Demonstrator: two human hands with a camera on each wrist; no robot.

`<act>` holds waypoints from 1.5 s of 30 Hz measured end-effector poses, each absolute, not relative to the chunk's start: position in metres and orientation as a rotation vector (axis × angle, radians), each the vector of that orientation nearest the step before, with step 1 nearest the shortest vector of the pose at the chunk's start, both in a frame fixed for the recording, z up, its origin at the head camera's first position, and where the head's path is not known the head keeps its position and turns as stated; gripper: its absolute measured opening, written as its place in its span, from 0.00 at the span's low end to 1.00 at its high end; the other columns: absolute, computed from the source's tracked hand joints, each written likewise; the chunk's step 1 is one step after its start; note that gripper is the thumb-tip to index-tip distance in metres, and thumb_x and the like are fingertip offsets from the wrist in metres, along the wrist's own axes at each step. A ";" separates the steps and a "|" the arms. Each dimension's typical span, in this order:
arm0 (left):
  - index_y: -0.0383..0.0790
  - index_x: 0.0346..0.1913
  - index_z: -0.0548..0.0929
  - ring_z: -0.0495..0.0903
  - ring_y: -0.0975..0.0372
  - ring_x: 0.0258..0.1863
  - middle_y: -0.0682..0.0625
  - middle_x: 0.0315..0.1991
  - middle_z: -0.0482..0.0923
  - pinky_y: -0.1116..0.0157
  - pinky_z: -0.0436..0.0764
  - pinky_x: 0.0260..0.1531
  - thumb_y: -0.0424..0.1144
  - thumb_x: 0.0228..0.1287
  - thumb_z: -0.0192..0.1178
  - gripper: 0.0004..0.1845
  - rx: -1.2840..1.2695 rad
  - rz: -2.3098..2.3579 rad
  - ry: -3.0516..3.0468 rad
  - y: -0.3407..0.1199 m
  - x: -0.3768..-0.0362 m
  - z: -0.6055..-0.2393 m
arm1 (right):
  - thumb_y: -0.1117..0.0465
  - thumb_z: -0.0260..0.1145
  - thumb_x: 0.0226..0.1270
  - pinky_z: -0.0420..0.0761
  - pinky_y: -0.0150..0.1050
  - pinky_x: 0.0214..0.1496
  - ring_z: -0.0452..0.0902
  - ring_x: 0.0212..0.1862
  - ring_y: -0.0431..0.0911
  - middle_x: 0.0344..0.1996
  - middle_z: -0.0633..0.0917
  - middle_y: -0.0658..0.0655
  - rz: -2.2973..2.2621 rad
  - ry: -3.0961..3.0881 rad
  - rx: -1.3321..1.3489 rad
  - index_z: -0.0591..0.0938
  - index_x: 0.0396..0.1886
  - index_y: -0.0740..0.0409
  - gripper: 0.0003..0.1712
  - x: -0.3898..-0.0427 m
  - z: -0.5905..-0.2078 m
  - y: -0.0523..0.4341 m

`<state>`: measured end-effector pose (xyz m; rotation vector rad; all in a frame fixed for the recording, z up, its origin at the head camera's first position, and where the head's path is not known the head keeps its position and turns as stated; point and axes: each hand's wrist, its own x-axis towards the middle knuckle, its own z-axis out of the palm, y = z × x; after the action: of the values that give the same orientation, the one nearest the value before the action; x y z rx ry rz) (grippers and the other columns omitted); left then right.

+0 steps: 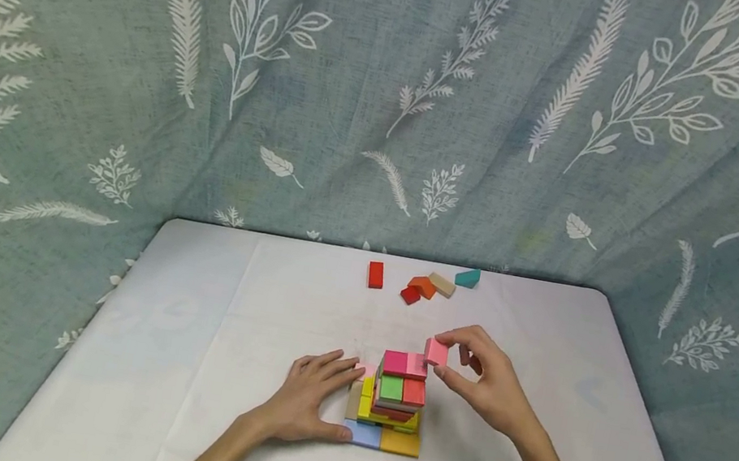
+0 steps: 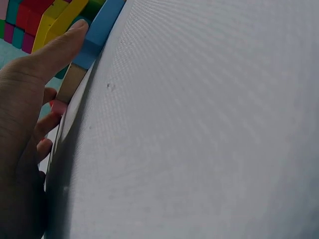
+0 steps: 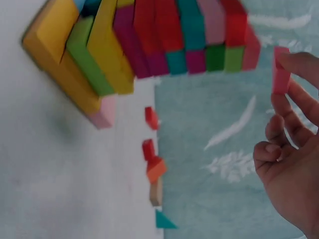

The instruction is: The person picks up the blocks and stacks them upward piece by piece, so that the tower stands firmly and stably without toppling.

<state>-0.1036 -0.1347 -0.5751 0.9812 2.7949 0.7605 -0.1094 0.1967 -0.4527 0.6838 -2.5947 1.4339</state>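
Note:
A tower of coloured wooden blocks (image 1: 391, 388) stands on a base of flat blocks, among them a blue block (image 1: 365, 434) and an orange-yellow block (image 1: 400, 443). My right hand (image 1: 489, 383) pinches a pink block (image 3: 281, 70) between thumb and fingertips. In the right wrist view a small gap separates that block from the top end of the tower. My left hand (image 1: 307, 401) lies beside the base with fingers extended; its thumb (image 2: 65, 50) touches near the blue block, and its fingers reach a pale pink block (image 1: 365, 371) at the left side.
Toward the table's far edge lie a red block (image 1: 376, 274), a smaller red block (image 1: 410, 295), an orange block (image 1: 423, 286), a tan block (image 1: 441, 284) and a teal wedge (image 1: 468, 278). A leaf-patterned curtain (image 1: 363, 98) hangs behind the white table (image 1: 285, 290).

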 end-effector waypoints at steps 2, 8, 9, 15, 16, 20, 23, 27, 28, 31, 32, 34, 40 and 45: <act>0.58 0.79 0.58 0.48 0.54 0.79 0.57 0.79 0.55 0.42 0.51 0.68 0.80 0.51 0.58 0.55 0.976 0.749 2.796 -0.135 -0.104 -0.576 | 0.57 0.76 0.61 0.72 0.36 0.38 0.69 0.41 0.44 0.47 0.78 0.43 1.420 -2.606 0.739 0.82 0.54 0.38 0.22 -0.100 -0.449 0.195; 0.58 0.79 0.58 0.49 0.53 0.79 0.57 0.79 0.55 0.42 0.52 0.69 0.78 0.52 0.59 0.54 0.981 0.723 2.811 -0.135 -0.105 -0.576 | 0.54 0.77 0.61 0.76 0.37 0.49 0.72 0.50 0.40 0.49 0.79 0.39 1.351 -2.676 0.829 0.82 0.54 0.34 0.22 -0.083 -0.446 0.189; 0.58 0.79 0.58 0.49 0.53 0.79 0.57 0.79 0.55 0.42 0.52 0.69 0.78 0.52 0.59 0.54 0.980 0.724 2.809 -0.135 -0.104 -0.576 | 0.54 0.77 0.61 0.77 0.38 0.50 0.73 0.51 0.40 0.49 0.79 0.39 1.339 -2.683 0.841 0.82 0.54 0.34 0.22 -0.082 -0.447 0.189; 0.59 0.80 0.57 0.48 0.54 0.79 0.57 0.79 0.55 0.42 0.52 0.69 0.78 0.52 0.59 0.54 0.973 0.724 2.802 -0.134 -0.104 -0.576 | 0.56 0.79 0.58 0.80 0.42 0.57 0.72 0.56 0.37 0.50 0.77 0.36 1.256 -2.740 0.817 0.81 0.54 0.31 0.26 -0.078 -0.451 0.186; 0.59 0.80 0.57 0.48 0.53 0.79 0.57 0.79 0.55 0.42 0.52 0.69 0.78 0.52 0.59 0.54 0.975 0.721 2.804 -0.134 -0.104 -0.576 | 0.57 0.79 0.57 0.81 0.42 0.58 0.71 0.56 0.36 0.50 0.76 0.35 1.239 -2.749 0.802 0.81 0.54 0.30 0.27 -0.078 -0.451 0.185; 0.59 0.80 0.57 0.48 0.54 0.79 0.57 0.79 0.55 0.42 0.52 0.69 0.79 0.52 0.59 0.54 0.972 0.720 2.803 -0.134 -0.104 -0.575 | 0.56 0.79 0.57 0.81 0.43 0.58 0.70 0.56 0.37 0.49 0.74 0.36 1.218 -2.745 0.789 0.82 0.54 0.29 0.26 -0.077 -0.454 0.184; 0.59 0.80 0.58 0.48 0.54 0.79 0.57 0.79 0.55 0.42 0.51 0.69 0.79 0.52 0.58 0.55 0.969 0.732 2.797 -0.134 -0.104 -0.575 | 0.57 0.79 0.57 0.81 0.46 0.56 0.71 0.54 0.38 0.47 0.73 0.37 1.241 -2.720 0.804 0.82 0.53 0.31 0.26 -0.077 -0.455 0.183; 0.58 0.80 0.58 0.48 0.53 0.79 0.56 0.79 0.55 0.42 0.51 0.69 0.80 0.52 0.56 0.55 0.978 0.738 2.799 -0.134 -0.104 -0.575 | 0.56 0.79 0.58 0.81 0.46 0.55 0.71 0.53 0.37 0.46 0.73 0.38 1.247 -2.700 0.809 0.82 0.52 0.31 0.24 -0.077 -0.457 0.182; 0.59 0.79 0.58 0.48 0.53 0.79 0.56 0.79 0.55 0.42 0.51 0.69 0.80 0.52 0.56 0.55 0.978 0.738 2.799 -0.134 -0.104 -0.575 | 0.56 0.78 0.58 0.81 0.45 0.55 0.71 0.53 0.37 0.46 0.73 0.38 1.243 -2.701 0.806 0.82 0.51 0.30 0.24 -0.077 -0.457 0.181; 0.59 0.79 0.58 0.48 0.53 0.79 0.57 0.79 0.55 0.42 0.52 0.69 0.80 0.52 0.57 0.55 0.973 0.735 2.799 -0.134 -0.104 -0.575 | 0.54 0.78 0.59 0.81 0.42 0.55 0.70 0.53 0.37 0.45 0.73 0.38 1.243 -2.713 0.793 0.82 0.51 0.30 0.22 -0.077 -0.458 0.180; 0.59 0.79 0.58 0.48 0.53 0.79 0.57 0.79 0.55 0.42 0.52 0.69 0.80 0.52 0.57 0.54 0.972 0.734 2.799 -0.134 -0.103 -0.575 | 0.54 0.78 0.59 0.81 0.42 0.55 0.70 0.53 0.37 0.45 0.73 0.38 1.245 -2.715 0.790 0.82 0.51 0.30 0.21 -0.077 -0.458 0.180; 0.59 0.79 0.58 0.48 0.53 0.79 0.57 0.79 0.55 0.42 0.52 0.69 0.79 0.52 0.58 0.54 0.972 0.729 2.801 -0.134 -0.104 -0.575 | 0.53 0.78 0.59 0.81 0.42 0.55 0.71 0.53 0.38 0.45 0.73 0.38 1.250 -2.714 0.788 0.82 0.51 0.30 0.21 -0.077 -0.458 0.180; 0.59 0.80 0.57 0.48 0.54 0.79 0.59 0.79 0.54 0.42 0.53 0.69 0.78 0.52 0.58 0.54 0.979 0.707 2.813 -0.133 -0.105 -0.575 | 0.52 0.77 0.60 0.80 0.42 0.54 0.71 0.52 0.38 0.46 0.75 0.40 1.284 -2.679 0.803 0.82 0.51 0.31 0.20 -0.079 -0.458 0.181; 0.59 0.79 0.58 0.49 0.53 0.79 0.58 0.79 0.55 0.42 0.54 0.68 0.79 0.52 0.57 0.54 0.991 0.706 2.818 -0.133 -0.105 -0.576 | 0.52 0.76 0.62 0.75 0.38 0.46 0.72 0.48 0.40 0.45 0.77 0.40 1.390 -2.594 0.810 0.83 0.52 0.36 0.19 -0.087 -0.456 0.185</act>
<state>-0.1046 -0.1331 -0.5757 0.9910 2.8183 0.7060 -0.0871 0.1850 -0.4557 0.8098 -2.5939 1.3900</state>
